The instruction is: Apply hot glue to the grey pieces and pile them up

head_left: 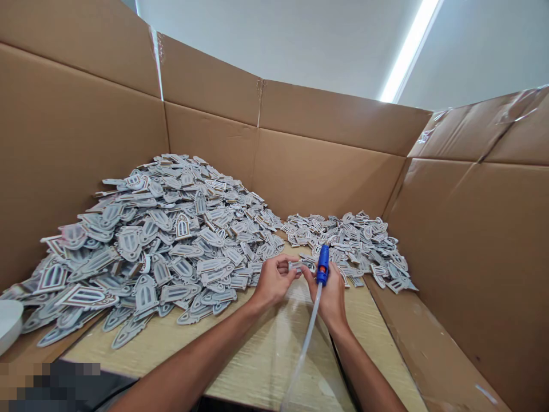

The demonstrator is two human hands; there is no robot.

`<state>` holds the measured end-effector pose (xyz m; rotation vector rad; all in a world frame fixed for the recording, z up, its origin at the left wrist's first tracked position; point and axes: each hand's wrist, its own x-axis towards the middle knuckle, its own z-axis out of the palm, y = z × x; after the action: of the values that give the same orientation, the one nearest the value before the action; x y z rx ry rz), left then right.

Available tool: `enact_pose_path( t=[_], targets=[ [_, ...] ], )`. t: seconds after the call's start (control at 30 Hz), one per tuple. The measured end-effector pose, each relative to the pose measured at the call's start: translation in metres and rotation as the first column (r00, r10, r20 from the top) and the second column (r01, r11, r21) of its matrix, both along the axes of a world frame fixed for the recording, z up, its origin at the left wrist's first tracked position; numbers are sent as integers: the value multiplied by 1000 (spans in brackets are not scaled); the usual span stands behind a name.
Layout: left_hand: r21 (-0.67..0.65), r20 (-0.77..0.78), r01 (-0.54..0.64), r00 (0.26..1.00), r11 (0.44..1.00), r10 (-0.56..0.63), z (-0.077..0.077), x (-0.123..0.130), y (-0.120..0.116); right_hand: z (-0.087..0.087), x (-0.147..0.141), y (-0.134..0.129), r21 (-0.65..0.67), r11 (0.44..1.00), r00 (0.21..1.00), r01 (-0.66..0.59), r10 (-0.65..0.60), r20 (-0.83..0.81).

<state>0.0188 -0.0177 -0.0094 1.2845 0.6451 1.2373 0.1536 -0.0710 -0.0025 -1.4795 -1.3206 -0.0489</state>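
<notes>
Between the fingertips of my left hand (274, 280) is a small grey-white arched piece (295, 266), pinched at its left end. My right hand (332, 294) is wrapped round a blue glue gun (323, 264) that has a clear glue stick (312, 326) trailing from its back toward me. The thumb or a finger of my right hand reaches to the right end of the piece. The gun's tip points away from me, toward a smaller pile of similar pieces (364, 240).
A large heap of arched pieces (171, 246) covers the left side of the wooden tabletop (240, 349). Tall cardboard walls (334, 171) stand round the back and sides. A white round container (9, 323) is at the far left edge. A dark cable runs beneath my right forearm.
</notes>
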Motion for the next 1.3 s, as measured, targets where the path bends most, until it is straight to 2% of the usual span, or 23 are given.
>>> enact_pose_path(
  t=[0.1, 0.2, 0.3, 0.43, 0.57, 0.63, 0.73, 0.83, 0.9, 1.3],
  targets=[
    [-19, 34, 22, 999, 1000, -21, 3, -1, -1, -4, 5, 5, -74, 996, 993, -47, 38, -116],
    [-28, 50, 23, 999, 999, -21, 4, -1, -2, -7, 8, 8, -75, 989, 974, -130, 113, -198],
    [-37, 38, 44, 998, 998, -43, 4, -1, -4, -5, 7, 7, -37, 988, 972, -149, 139, -191],
    [7, -49, 150, 987, 989, -150, 3, -1, -4, 2, 4, 3, -33, 983, 971, -181, 173, -165],
    [-82, 38, 146, 989, 986, -144, 3, -2, 4, 7, 3, 2, -70, 965, 944, -253, 231, -234],
    [-130, 93, 116, 990, 985, -104, 5, -5, 9, 7, 5, 2, -112, 929, 900, -354, 305, -312],
    [-166, 143, 87, 988, 982, -63, 8, -8, 12, 7, 8, 3, -204, 842, 827, -499, 393, -401],
    [-191, 174, 75, 984, 979, -42, 11, -10, 10, 6, 10, 3, -275, 777, 800, -566, 437, -411],
    [-198, 177, 68, 984, 978, -33, 12, -9, 8, 6, 10, 2, -294, 759, 797, -581, 456, -395],
    [-200, 191, 89, 980, 976, -50, 12, -11, 8, -5, 12, 6, -323, 808, 858, -493, 390, -335]
  ],
)
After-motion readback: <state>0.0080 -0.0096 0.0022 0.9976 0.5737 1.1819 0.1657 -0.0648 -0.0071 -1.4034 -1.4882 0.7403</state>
